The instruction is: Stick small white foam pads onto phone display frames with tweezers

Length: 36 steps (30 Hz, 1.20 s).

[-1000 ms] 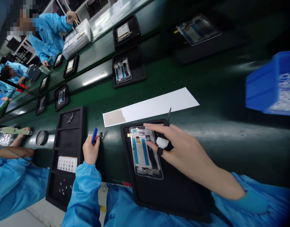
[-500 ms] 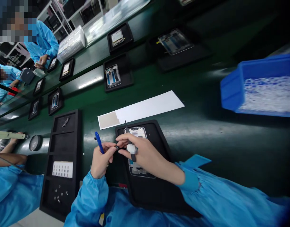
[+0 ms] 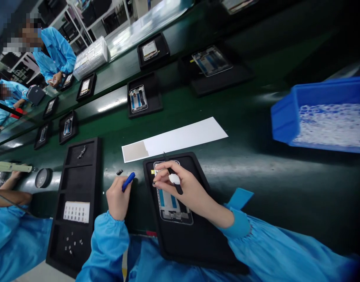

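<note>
My left hand [image 3: 117, 199] is closed round a blue pen-like tool [image 3: 128, 181] over the green bench. Small black parts [image 3: 119, 172] lie just beyond its knuckles. Over the phone frame [image 3: 175, 214], my right hand [image 3: 187, 188] has black tweezers [image 3: 179, 189] tucked between its fingers, their tip pointing away. A white piece [image 3: 174, 179] sits on or round the tweezers. Between my right thumb and fingertip is a tiny dark part [image 3: 154, 184], too small to name. The frame lies in a black tray [image 3: 197, 239], its upper part partly hidden by my hand.
Left of my hand stands a compartmented black tray [image 3: 96, 176] with small parts and a dotted white sheet [image 3: 76, 212]. A white strip [image 3: 186, 134] lies beyond. At right is a blue bin [image 3: 281, 121] of small white pieces. Co-workers sit at left; more trays line the bench.
My hands have parted: the left drew back and down to the left, its pen tilting over. The right moved slightly right, over the phone frame. The black parts by my left hand are now plainly visible.
</note>
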Available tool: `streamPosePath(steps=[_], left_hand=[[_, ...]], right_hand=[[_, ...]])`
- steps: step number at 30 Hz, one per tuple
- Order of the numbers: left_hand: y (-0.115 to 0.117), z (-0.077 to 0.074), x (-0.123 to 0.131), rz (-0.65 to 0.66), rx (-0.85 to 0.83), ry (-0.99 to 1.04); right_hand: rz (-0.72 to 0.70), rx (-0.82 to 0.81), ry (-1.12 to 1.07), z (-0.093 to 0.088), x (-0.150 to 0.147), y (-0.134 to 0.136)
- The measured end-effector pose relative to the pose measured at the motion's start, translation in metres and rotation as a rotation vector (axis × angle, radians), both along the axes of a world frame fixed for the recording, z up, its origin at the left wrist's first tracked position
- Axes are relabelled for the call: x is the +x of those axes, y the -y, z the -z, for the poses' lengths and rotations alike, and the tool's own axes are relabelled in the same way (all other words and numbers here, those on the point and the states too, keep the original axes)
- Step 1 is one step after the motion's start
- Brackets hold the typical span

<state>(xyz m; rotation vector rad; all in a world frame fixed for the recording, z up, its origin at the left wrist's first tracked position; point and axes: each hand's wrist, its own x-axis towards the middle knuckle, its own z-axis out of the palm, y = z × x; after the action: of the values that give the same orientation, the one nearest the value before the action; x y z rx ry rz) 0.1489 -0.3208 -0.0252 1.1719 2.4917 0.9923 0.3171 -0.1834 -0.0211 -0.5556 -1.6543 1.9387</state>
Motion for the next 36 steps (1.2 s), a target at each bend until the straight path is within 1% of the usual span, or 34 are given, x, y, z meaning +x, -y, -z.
streamPosePath(steps=[1, 2, 4, 6, 8, 9, 11, 13, 14, 16, 19, 23, 25, 29, 32, 36], left_hand=[[0.002, 0.003, -0.003, 0.021, -0.022, -0.098], [0.005, 0.006, -0.005, 0.043, -0.046, -0.154], [0.008, 0.007, -0.005, 0.075, -0.037, -0.172], [0.009, 0.003, -0.001, 0.052, 0.091, -0.135], [0.006, -0.005, 0.008, -0.041, 0.305, -0.085], [0.003, -0.010, 0.013, -0.100, 0.421, -0.041], [-0.006, -0.018, 0.023, -0.186, 0.621, 0.123], [-0.016, -0.024, 0.033, -0.199, 0.731, 0.335], [-0.021, -0.025, 0.037, -0.178, 0.749, 0.421], [-0.027, -0.025, 0.042, -0.115, 0.747, 0.512], [-0.030, -0.019, 0.044, -0.032, 0.711, 0.559], [-0.027, -0.013, 0.044, 0.002, 0.690, 0.579], [-0.024, -0.014, 0.045, 0.017, 0.676, 0.583], [-0.017, -0.024, 0.047, 0.112, 0.551, 0.684], [-0.013, -0.030, 0.047, 0.171, 0.508, 0.758], [-0.014, -0.029, 0.046, 0.138, 0.477, 0.800]], right_hand=[[0.007, -0.001, -0.003, 0.001, 0.001, 0.000], [0.010, 0.003, -0.005, 0.001, 0.001, 0.001], [0.019, 0.023, -0.011, 0.003, 0.002, 0.002], [0.022, 0.053, -0.024, 0.005, 0.001, 0.002], [0.012, 0.082, -0.042, 0.007, 0.001, 0.004], [0.001, 0.094, -0.049, 0.008, 0.001, 0.004], [-0.032, 0.111, -0.057, 0.009, 0.001, 0.006], [-0.060, 0.111, -0.058, 0.010, 0.002, 0.007], [-0.069, 0.107, -0.060, 0.010, 0.003, 0.007], [-0.070, 0.095, -0.070, 0.009, 0.003, 0.008], [-0.063, 0.076, -0.088, 0.008, 0.004, 0.008], [-0.063, 0.044, -0.106, 0.006, 0.004, 0.008], [-0.062, 0.012, -0.112, 0.006, 0.004, 0.008], [-0.021, -0.034, -0.126, 0.006, 0.006, 0.006], [0.028, 0.012, -0.112, 0.003, 0.008, 0.003], [0.040, 0.140, -0.086, -0.002, 0.010, 0.000]])
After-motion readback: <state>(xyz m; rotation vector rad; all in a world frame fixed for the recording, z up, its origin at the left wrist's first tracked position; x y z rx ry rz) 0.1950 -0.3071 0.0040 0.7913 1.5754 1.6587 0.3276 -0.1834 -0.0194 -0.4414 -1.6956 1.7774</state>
